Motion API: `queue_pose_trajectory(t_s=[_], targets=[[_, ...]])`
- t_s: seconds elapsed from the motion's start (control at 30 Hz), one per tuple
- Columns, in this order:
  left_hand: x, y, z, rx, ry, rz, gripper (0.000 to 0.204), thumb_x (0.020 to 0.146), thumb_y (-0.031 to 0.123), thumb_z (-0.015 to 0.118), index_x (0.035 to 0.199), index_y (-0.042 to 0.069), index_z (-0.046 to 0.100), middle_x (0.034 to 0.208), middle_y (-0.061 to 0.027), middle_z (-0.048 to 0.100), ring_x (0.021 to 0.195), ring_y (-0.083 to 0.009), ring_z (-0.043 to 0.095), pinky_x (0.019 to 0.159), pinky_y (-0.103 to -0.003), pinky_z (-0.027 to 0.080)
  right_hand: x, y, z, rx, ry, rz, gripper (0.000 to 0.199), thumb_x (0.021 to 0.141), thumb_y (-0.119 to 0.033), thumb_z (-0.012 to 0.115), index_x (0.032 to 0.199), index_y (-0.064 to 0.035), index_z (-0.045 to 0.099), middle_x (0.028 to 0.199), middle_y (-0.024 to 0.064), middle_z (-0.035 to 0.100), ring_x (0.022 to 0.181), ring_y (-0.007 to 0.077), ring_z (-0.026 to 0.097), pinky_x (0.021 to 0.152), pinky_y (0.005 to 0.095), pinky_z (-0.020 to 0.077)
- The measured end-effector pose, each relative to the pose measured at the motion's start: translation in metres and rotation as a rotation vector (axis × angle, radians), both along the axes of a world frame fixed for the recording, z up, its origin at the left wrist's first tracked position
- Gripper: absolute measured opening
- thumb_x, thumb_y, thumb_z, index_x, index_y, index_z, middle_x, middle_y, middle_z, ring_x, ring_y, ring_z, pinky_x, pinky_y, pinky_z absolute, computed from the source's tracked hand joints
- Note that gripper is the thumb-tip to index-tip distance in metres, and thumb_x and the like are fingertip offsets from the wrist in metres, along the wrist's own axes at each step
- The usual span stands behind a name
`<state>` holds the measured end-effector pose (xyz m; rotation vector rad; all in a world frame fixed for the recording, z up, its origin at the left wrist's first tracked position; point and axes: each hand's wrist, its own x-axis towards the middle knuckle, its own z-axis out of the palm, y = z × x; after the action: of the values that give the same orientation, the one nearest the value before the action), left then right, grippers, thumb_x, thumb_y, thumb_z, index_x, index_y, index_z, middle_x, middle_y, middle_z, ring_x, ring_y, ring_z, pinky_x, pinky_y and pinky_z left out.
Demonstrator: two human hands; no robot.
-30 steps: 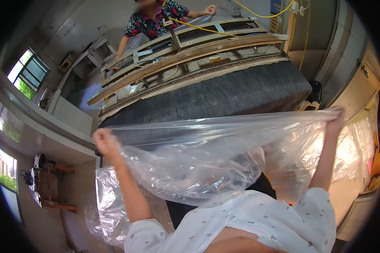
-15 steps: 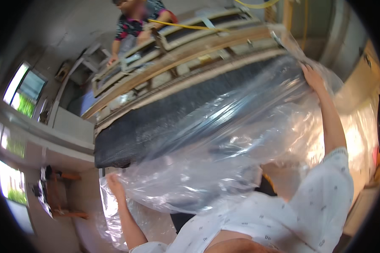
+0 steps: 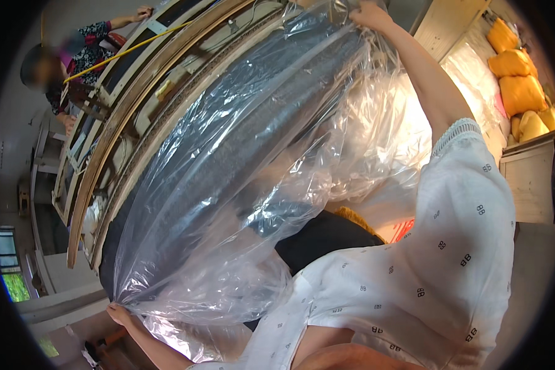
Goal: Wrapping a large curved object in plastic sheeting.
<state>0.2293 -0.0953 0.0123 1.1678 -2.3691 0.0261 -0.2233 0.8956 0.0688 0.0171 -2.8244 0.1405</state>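
Note:
A wide sheet of clear plastic film (image 3: 240,185) stretches between my two hands over a long dark padded panel (image 3: 114,246). At the panel's near left end, my left hand (image 3: 118,313) is closed on a gathered edge of the film, and creases fan out from it. My right hand (image 3: 371,17) grips the film's other end, high up at the far right. Glossy folds of film hang down from the right hand toward my lap. Through the film the panel's dark surface shows.
Wooden rails (image 3: 86,185) of a frame run along the panel's far side. Beyond them a person (image 3: 92,55) leans over with hands on the frame; a yellow strip (image 3: 123,54) crosses there. Yellow bundles (image 3: 518,80) are stacked at right above a wooden box (image 3: 527,179).
My view has turned, so the panel now slants more steeply. The film is drawn tighter over the panel, its left edge now bunched in my left hand.

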Motion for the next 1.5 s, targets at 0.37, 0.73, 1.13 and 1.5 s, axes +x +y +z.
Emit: queue_pose_trajectory(t_s=[0.37, 0.73, 1.13, 1.5], targets=[[0.024, -0.072, 0.009, 0.033, 0.008, 0.195, 0.033, 0.083, 0.024, 0.046, 0.104, 0.0, 0.055, 0.1, -0.0205, 0.06, 0.089, -0.0352, 0.058, 0.076, -0.042, 0.045, 0.05, -0.049, -0.017, 0.152, 0.235, 0.281, 0.029, 0.086, -0.035, 0.049, 0.092, -0.0094, 0.062, 0.09, 0.0101, 0.061, 0.072, 0.0304, 0.059, 0.072, 0.0413, 0.0475], [0.036, -0.126, -0.008, -0.082, -0.262, 0.429, 0.04, 0.086, 0.04, 0.049, 0.1, 0.006, 0.063, 0.096, -0.0131, 0.063, 0.09, -0.0279, 0.06, 0.074, -0.04, 0.049, 0.005, -0.099, -0.037, -0.39, -0.285, 0.141, 0.053, 0.088, -0.047, 0.04, 0.131, -0.0161, 0.04, 0.129, 0.0151, 0.046, 0.118, 0.0293, 0.045, 0.098, 0.0325, 0.0329], [-0.021, -0.051, -0.032, -0.014, 0.565, 0.083, 0.034, 0.08, 0.029, 0.055, 0.098, 0.001, 0.062, 0.102, -0.0174, 0.061, 0.097, -0.0305, 0.056, 0.086, -0.037, 0.043, 0.001, -0.143, -0.01, 0.369, 0.454, 0.372, 0.028, 0.09, -0.03, 0.048, 0.102, -0.007, 0.057, 0.098, 0.0148, 0.054, 0.082, 0.0267, 0.057, 0.072, 0.0362, 0.0443], [-0.063, -0.009, -0.04, -0.052, 0.761, 0.089, 0.025, 0.082, 0.026, 0.05, 0.091, 0.004, 0.058, 0.09, -0.0202, 0.061, 0.088, -0.038, 0.057, 0.074, -0.043, 0.044, 0.342, -0.354, -0.063, -0.555, -1.625, 1.218, 0.062, 0.075, -0.029, 0.069, 0.125, -0.0009, 0.043, 0.123, 0.0154, 0.047, 0.113, 0.0247, 0.046, 0.094, 0.0358, 0.0375]])
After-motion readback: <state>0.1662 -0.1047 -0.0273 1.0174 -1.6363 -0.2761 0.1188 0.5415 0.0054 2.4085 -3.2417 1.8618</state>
